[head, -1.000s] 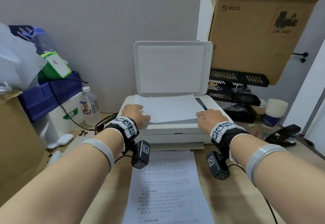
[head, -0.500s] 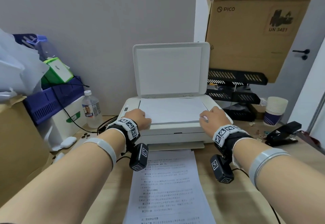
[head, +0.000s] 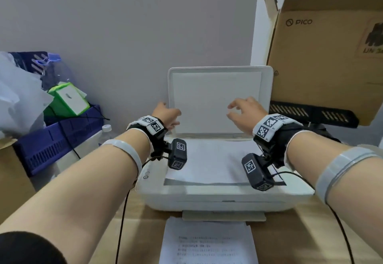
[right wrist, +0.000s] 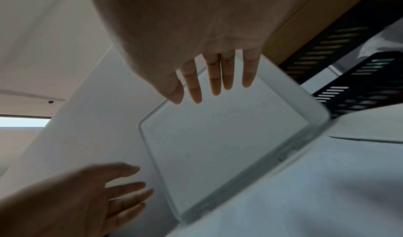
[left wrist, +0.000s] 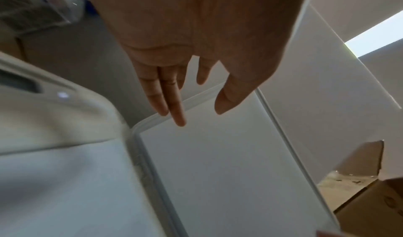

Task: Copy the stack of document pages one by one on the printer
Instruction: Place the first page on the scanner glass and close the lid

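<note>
**Hands raised at the scanner lid**

On the wooden desk (head: 300,234) before me the white printer (head: 207,199) stands against a grey wall (head: 124,25), its lid (head: 219,89) upright. A blank-side-up page (head: 207,162) lies on the scanner bed. My left hand (head: 165,114) hovers at the lid's left edge, fingers straight and loose, holding nothing. My right hand (head: 246,112) hangs before the lid's inner face, fingers spread and relaxed, also empty. A printed page (head: 207,245) lies on the desk just in front of the printer. A blue crate (head: 56,139) sits left; a cardboard box (head: 323,56) and black trays (head: 310,114) sit right.
</note>
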